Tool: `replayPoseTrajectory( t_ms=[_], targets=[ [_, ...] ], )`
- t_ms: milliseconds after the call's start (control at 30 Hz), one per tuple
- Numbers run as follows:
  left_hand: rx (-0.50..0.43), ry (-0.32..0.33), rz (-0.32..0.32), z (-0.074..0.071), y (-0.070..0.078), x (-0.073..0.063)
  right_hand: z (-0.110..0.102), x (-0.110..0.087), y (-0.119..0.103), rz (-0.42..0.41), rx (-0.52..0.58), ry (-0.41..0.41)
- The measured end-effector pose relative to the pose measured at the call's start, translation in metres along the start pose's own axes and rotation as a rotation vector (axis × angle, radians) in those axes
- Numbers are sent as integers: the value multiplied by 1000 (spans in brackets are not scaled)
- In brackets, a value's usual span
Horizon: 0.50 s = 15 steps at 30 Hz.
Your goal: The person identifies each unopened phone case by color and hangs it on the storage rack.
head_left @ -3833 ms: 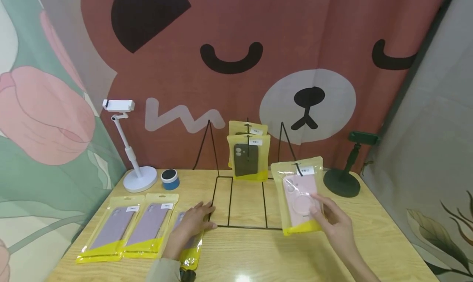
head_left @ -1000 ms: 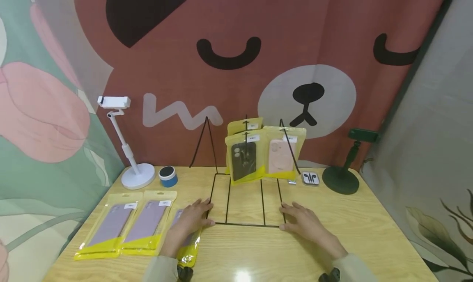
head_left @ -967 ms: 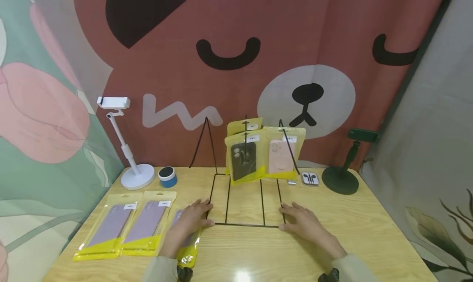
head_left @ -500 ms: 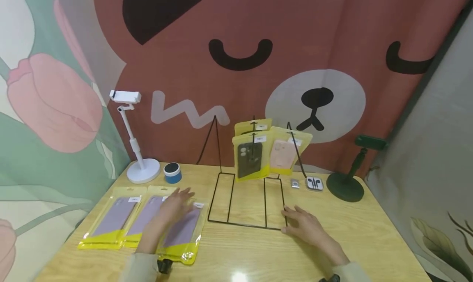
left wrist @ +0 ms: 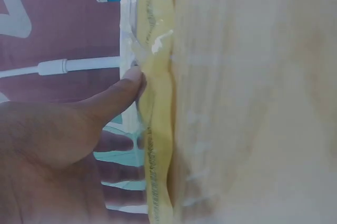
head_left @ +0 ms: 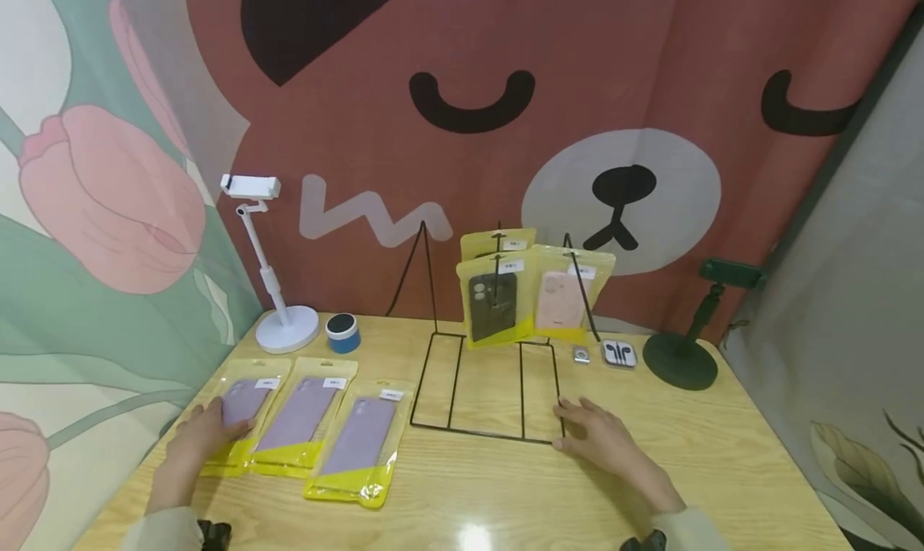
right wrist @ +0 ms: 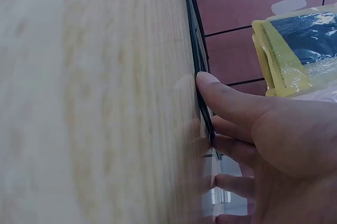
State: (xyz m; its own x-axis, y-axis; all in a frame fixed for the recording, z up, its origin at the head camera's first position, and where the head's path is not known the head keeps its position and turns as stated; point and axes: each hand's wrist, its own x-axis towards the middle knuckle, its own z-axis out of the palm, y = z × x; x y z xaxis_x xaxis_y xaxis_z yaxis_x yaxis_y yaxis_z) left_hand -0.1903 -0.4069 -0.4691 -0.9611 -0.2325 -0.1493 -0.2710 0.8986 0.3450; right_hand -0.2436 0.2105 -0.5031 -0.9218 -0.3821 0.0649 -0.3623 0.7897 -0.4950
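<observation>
Three packaged purple phone cases lie side by side on the table at left: the left case pack [head_left: 241, 400], the middle case pack [head_left: 299, 413] and the right case pack [head_left: 361, 435]. My left hand [head_left: 196, 437] rests over the left pack, thumb across its face and fingers at its outer side. In the left wrist view the thumb [left wrist: 118, 95] touches the pack's yellow edge. My right hand [head_left: 597, 439] steadies the black wire rack [head_left: 487, 433], its fingertips at the front right corner. From the rack's hooks hang black case packs [head_left: 493, 302] and a pink case pack [head_left: 563, 298].
Behind the packs stand a white phone stand [head_left: 287, 330] and a blue-and-white round jar [head_left: 342, 333]. Right of the rack lie a small silver item [head_left: 581, 354], an earphone case [head_left: 618, 354] and a dark green stand [head_left: 680, 361]. A patterned curtain [head_left: 346, 118] hangs behind.
The pink case pack left my right hand for the right hook, and that hand moved onto the rack. My left hand went from the rack's left corner leftward to the left purple case pack.
</observation>
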Motion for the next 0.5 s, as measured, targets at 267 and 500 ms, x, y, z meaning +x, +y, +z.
replayPoseTrajectory(
  t_ms=[267,500],
  targets=[
    [1,151,64,1,-8,3,0,-2,1,-17,12,19],
    [-19,266,157,-9,-15,6,-1,-4,0,-20,14,17]
  ],
)
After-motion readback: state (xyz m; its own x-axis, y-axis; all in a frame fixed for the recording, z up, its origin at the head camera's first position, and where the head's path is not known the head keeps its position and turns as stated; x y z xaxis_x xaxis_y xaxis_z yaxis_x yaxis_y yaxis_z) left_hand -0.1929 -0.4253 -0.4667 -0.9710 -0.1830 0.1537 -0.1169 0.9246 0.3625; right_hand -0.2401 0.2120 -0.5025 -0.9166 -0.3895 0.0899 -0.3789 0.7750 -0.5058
